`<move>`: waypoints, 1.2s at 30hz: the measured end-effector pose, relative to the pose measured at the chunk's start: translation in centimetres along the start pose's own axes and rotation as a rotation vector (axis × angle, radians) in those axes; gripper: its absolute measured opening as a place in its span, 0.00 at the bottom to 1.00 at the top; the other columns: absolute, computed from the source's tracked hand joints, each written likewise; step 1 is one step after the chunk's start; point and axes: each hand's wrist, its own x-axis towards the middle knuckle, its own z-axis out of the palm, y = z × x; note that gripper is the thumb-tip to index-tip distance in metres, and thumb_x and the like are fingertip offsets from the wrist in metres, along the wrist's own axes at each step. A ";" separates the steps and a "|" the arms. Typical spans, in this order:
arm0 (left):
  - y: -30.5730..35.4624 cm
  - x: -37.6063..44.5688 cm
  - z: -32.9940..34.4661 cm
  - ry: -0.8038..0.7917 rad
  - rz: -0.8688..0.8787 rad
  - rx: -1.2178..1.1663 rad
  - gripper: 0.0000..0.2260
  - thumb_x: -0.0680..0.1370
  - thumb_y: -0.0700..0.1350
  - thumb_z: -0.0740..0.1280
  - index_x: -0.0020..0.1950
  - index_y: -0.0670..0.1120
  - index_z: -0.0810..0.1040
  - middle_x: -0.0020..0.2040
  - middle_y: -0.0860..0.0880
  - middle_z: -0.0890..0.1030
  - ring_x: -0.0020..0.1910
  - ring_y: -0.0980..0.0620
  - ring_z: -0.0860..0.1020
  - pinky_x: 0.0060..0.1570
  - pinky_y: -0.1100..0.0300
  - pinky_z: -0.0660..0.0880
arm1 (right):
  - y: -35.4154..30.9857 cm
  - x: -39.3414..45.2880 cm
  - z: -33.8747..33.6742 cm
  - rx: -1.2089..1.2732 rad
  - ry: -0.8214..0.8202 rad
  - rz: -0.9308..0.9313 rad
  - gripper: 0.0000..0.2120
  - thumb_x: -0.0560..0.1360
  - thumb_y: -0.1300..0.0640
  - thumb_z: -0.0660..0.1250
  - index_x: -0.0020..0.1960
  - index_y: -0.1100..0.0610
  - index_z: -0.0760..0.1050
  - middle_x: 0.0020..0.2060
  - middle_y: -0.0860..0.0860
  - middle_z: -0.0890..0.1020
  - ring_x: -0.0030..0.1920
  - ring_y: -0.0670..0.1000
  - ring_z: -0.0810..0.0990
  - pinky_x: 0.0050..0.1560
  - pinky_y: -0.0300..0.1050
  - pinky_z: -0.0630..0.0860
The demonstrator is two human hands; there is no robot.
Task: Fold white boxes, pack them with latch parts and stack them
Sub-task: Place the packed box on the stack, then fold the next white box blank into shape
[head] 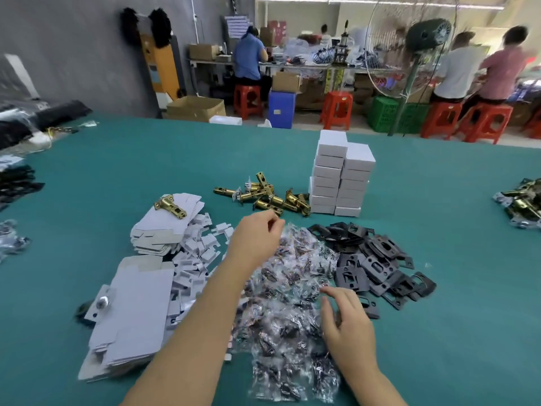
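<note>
Nearest, the right hand [347, 323] hovers with relaxed, slightly curled fingers over the near part of the heap of clear screw packets [292, 303], holding nothing, while the left hand [257, 238] reaches farther, its fingertips drawn together at the heap's far edge; whether it pinches a packet cannot be told. Just beyond the left hand, and so nearer to it, lie the brass latch bolts [269, 194], their long axes running mostly left-right, with the stacked white boxes [339, 180] to their right.

Behind the green table [439, 230] stand red stools [336, 109] and a fan [429, 32].
</note>
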 end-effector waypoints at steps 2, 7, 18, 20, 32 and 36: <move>-2.8 -1.5 -2.3 -0.009 -0.089 0.265 0.11 0.84 0.53 0.61 0.46 0.50 0.77 0.38 0.52 0.80 0.35 0.53 0.77 0.32 0.59 0.68 | 0.1 0.0 0.0 0.019 0.040 0.004 0.09 0.80 0.60 0.69 0.58 0.52 0.82 0.51 0.39 0.79 0.44 0.40 0.79 0.41 0.25 0.72; -10.0 -6.8 -6.6 0.002 -0.320 0.742 0.13 0.82 0.57 0.61 0.60 0.52 0.75 0.54 0.50 0.81 0.54 0.47 0.78 0.39 0.57 0.68 | 0.3 -0.2 0.2 0.022 0.052 0.004 0.09 0.80 0.62 0.68 0.57 0.55 0.83 0.50 0.41 0.80 0.48 0.34 0.78 0.44 0.24 0.70; -13.0 -9.4 -7.9 -0.100 -0.454 0.807 0.16 0.81 0.58 0.62 0.64 0.51 0.70 0.60 0.49 0.78 0.58 0.46 0.77 0.45 0.55 0.69 | 1.0 -0.2 0.3 0.041 0.060 0.028 0.08 0.81 0.60 0.66 0.56 0.52 0.82 0.47 0.34 0.78 0.39 0.47 0.79 0.37 0.37 0.74; -12.8 -9.3 -7.8 -0.103 -0.436 0.822 0.16 0.81 0.58 0.63 0.63 0.51 0.70 0.57 0.50 0.78 0.55 0.47 0.78 0.41 0.56 0.68 | 1.0 -0.1 0.3 0.037 0.067 0.028 0.08 0.81 0.60 0.66 0.55 0.53 0.82 0.46 0.35 0.78 0.39 0.47 0.79 0.37 0.37 0.74; -12.2 -8.4 -8.0 -0.093 -0.446 0.753 0.07 0.78 0.39 0.60 0.44 0.50 0.69 0.37 0.53 0.71 0.42 0.49 0.75 0.37 0.59 0.70 | 0.7 0.1 0.1 0.053 0.064 0.074 0.08 0.81 0.61 0.66 0.56 0.54 0.82 0.45 0.36 0.79 0.40 0.44 0.79 0.35 0.32 0.71; -11.1 -8.7 -8.1 -0.033 -0.424 0.833 0.09 0.77 0.35 0.61 0.46 0.49 0.74 0.35 0.53 0.68 0.42 0.49 0.73 0.37 0.60 0.70 | 0.6 0.0 0.1 0.054 0.064 0.092 0.08 0.81 0.61 0.66 0.56 0.54 0.82 0.45 0.37 0.79 0.38 0.46 0.78 0.33 0.33 0.67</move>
